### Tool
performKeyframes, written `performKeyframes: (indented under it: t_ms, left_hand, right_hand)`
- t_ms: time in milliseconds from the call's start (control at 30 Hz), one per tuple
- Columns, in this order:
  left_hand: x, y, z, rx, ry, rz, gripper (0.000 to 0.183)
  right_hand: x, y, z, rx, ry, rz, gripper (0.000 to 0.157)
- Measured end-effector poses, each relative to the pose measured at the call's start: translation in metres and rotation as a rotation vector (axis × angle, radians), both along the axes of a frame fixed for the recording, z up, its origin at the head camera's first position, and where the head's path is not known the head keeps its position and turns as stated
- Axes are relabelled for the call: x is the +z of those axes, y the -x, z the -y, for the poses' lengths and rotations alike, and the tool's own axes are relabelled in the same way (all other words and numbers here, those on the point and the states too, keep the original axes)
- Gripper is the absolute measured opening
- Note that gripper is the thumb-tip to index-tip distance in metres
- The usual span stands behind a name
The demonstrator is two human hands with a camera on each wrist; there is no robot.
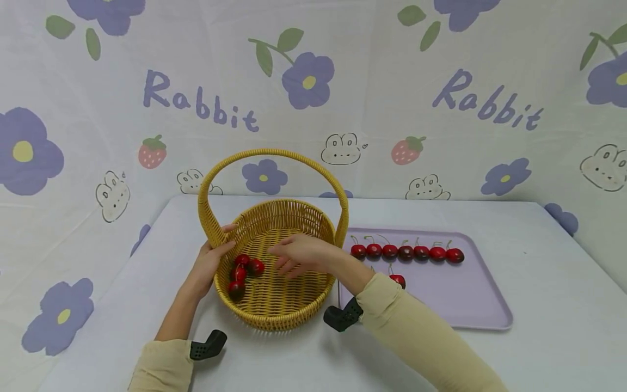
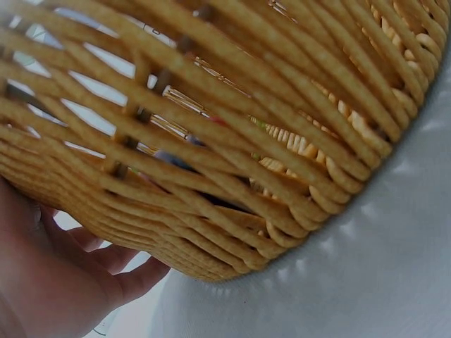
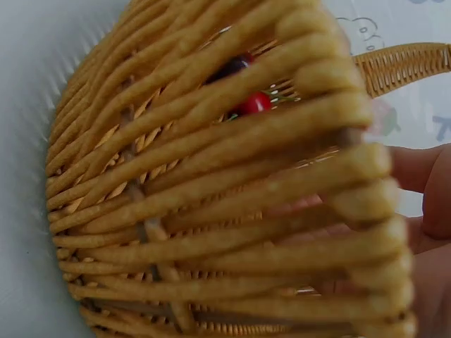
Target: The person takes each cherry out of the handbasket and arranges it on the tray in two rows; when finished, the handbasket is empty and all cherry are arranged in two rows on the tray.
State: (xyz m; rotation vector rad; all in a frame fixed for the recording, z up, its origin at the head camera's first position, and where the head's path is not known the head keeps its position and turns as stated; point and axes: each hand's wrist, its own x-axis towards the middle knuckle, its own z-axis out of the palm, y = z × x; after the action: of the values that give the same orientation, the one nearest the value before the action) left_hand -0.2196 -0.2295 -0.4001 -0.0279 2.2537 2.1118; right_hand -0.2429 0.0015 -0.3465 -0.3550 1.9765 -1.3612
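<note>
A yellow woven basket with a tall arched handle stands on the table. My left hand grips its left side at the foot of the handle; in the left wrist view, that hand's fingers lie against the outer weave. Several dark red cherries with stems lie inside, close to the left wall. My right hand reaches over the right rim into the basket, fingers loosely extended and nothing seen in them. Through the slats in the right wrist view, a red cherry shows.
Right of the basket lies a lilac tray with a row of several cherries along its back. Another cherry sits nearer, partly behind my right forearm. A printed cloth hangs behind the white table.
</note>
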Motion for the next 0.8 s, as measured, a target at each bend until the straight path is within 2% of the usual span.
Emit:
performKeyframes:
  t_ms: [333, 567, 800]
  left_hand:
    - [0.0, 0.0, 0.0, -0.001, -0.003, 0.004, 0.046]
    - [0.0, 0.0, 0.0, 0.0, -0.01, 0.006, 0.045]
    - [-0.001, 0.0, 0.001, -0.004, -0.004, -0.005, 0.045]
  right_hand:
    - [-0.008, 0.006, 0.015, -0.025, -0.034, 0.074, 0.05]
    - [-0.014, 0.006, 0.024, 0.017, -0.082, 0.048, 0.049]
    - [-0.017, 0.005, 0.032, 0.041, -0.065, 0.067, 0.045]
